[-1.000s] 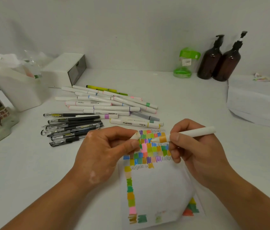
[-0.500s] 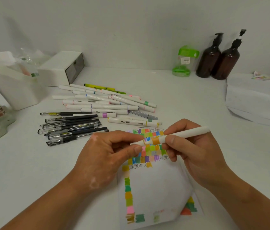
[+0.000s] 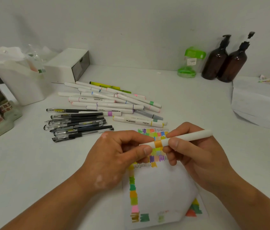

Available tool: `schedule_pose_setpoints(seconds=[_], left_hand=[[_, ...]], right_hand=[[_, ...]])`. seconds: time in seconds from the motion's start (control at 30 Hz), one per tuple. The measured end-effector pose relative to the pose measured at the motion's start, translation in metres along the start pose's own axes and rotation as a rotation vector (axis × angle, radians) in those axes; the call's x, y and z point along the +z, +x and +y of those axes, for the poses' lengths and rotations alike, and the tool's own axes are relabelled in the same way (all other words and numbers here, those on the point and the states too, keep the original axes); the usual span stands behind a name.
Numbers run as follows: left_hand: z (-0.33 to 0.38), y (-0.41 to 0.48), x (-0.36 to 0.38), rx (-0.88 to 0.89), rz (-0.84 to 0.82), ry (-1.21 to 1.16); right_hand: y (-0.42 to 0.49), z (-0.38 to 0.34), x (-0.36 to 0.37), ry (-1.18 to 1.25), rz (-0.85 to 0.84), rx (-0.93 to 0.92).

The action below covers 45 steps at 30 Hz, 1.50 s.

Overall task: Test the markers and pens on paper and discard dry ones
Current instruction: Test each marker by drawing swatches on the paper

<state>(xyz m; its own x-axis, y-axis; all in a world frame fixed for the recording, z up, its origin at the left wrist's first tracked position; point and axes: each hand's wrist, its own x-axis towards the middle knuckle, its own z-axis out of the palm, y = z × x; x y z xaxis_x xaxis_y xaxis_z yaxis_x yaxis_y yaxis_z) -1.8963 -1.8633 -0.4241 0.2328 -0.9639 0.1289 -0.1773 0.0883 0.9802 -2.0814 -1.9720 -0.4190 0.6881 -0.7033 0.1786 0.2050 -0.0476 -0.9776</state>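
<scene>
Both hands — left hand (image 3: 114,156), right hand (image 3: 195,156) — grip orange-banded marker (image 3: 185,138) above paper (image 3: 160,185).

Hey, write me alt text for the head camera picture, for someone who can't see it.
The left hand and right hand hold a white marker with an orange band above a paper of colour swatches. Behind lie a pile of markers and black pens.

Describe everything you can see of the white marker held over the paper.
The white marker is a slim, smooth, plastic-looking barrel with an orange band near one end. It is held almost level, above the paper. The left hand pinches the end beside the band, hiding it; the right hand grips the barrel. No nib shows.
</scene>
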Motion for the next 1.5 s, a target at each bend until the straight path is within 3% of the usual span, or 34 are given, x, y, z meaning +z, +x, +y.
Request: schedule_pose_setpoints(seconds=[0.17, 0.3, 0.47, 0.6, 0.7, 0.8, 0.9, 1.03, 1.13, 1.2, 1.27, 1.33, 1.4, 1.5], left_hand=[[0.0, 0.0, -0.002, -0.003, 0.02, -0.06], [-0.004, 0.004, -0.006, 0.014, 0.073, 0.11], [-0.006, 0.011, -0.015, 0.01, 0.114, 0.302], [-0.01, 0.013, -0.017, -0.044, 0.113, 0.333], [-0.011, 0.012, -0.01, -0.033, 0.116, 0.283], [-0.014, 0.012, -0.012, -0.017, 0.169, 0.275], [-0.016, 0.012, -0.014, -0.012, 0.193, 0.394], [-0.019, 0.012, -0.012, 0.018, 0.227, 0.44], [-0.021, 0.011, -0.015, 0.018, 0.213, 0.427], [-0.022, 0.011, -0.019, 0.022, 0.21, 0.421], [-0.023, 0.012, -0.021, 0.028, 0.203, 0.413], [-0.023, 0.012, -0.021, 0.033, 0.197, 0.401], [-0.023, 0.013, -0.022, 0.033, 0.191, 0.397], [-0.023, 0.012, -0.024, 0.026, 0.187, 0.395]], right_hand=[[0.001, 0.0, 0.002, 0.026, -0.004, 0.03], [0.003, 0.003, 0.004, -0.095, 0.016, 0.024], [0.007, -0.011, -0.013, -0.078, -0.157, 0.182], [0.004, -0.002, -0.009, -0.684, -0.102, 0.135], [0.004, -0.002, -0.006, -0.866, -0.104, 0.088], [0.012, -0.008, -0.041, -0.966, 0.22, 0.007], [0.019, -0.012, -0.084, -1.215, 0.522, 0.174], [0.025, 0.008, -0.103, -1.327, 0.588, 0.365], [0.027, 0.01, -0.099, -1.352, 0.633, 0.381], [0.026, 0.005, -0.093, -1.364, 0.656, 0.29], [0.027, -0.002, -0.078, -1.379, 0.592, 0.043], [0.039, -0.007, -0.048, -1.396, 0.355, -0.128], [0.06, -0.009, -0.016, -1.428, 0.121, -0.123], [0.09, -0.01, 0.016, -1.561, -0.042, -0.095]])
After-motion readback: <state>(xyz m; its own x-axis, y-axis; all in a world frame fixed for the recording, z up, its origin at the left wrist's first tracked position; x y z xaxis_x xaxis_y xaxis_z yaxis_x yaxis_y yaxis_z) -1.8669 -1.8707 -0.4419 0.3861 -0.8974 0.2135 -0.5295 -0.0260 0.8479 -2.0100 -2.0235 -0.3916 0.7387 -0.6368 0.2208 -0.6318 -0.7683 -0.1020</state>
